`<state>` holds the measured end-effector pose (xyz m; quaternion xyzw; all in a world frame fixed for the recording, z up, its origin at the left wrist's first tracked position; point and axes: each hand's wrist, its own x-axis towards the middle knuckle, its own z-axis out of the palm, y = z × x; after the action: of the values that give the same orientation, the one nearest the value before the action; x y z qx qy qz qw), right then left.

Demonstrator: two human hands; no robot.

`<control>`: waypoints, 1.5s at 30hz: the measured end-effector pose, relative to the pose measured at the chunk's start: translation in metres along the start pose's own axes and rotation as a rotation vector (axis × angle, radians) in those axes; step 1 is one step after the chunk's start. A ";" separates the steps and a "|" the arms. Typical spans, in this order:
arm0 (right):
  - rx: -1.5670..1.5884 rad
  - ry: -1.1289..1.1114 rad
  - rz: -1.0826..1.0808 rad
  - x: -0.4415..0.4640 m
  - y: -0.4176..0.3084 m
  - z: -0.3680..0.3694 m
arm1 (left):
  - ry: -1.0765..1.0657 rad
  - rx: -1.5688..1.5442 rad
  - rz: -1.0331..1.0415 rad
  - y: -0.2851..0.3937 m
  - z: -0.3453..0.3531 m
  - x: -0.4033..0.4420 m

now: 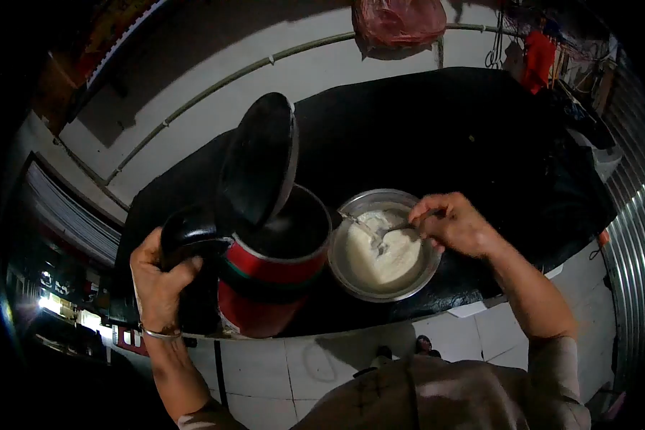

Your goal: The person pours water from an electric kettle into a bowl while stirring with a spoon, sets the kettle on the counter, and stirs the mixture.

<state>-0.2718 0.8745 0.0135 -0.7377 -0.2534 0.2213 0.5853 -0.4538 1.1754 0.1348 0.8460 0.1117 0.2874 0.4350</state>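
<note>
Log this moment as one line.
left hand: gripping red kettle | lid: open | right hand: utensil in bowl | contents: white

Dim room, black-topped table (394, 136) in front of me.
I get pale wall (279, 80) at 11 o'clock, thin pipe (308, 48) running along it, reddish plastic bag (398, 21) hanging between 12 and 1, corrugated metal sheet (636, 208) at 3, pale tiled floor (254, 365) towards 6, bright glare (50, 302) between 8 and 9.

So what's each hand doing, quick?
Left hand: closed, holding the kettle by its handle.
Right hand: closed, holding a spoon in the bowl.
</note>
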 end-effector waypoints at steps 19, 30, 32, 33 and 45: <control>-0.320 -0.167 -0.158 -0.023 -0.027 -0.013 | -0.002 -0.027 0.037 -0.009 -0.009 0.002; -0.652 -0.069 -0.389 -0.027 -0.017 -0.033 | 0.027 -0.034 -0.030 -0.008 -0.007 -0.002; -0.625 -0.073 -0.305 -0.043 -0.022 -0.036 | 0.020 -0.020 -0.009 -0.011 -0.010 -0.001; -0.603 -0.090 -0.235 -0.050 -0.025 -0.036 | 0.014 -0.003 0.014 -0.012 -0.010 -0.001; -0.417 -0.087 -0.273 -0.019 -0.007 0.008 | 0.015 0.017 0.062 -0.009 -0.007 0.000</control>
<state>-0.2926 0.8697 0.0188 -0.7913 -0.4156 0.1148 0.4335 -0.4571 1.1862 0.1308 0.8505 0.0912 0.3063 0.4177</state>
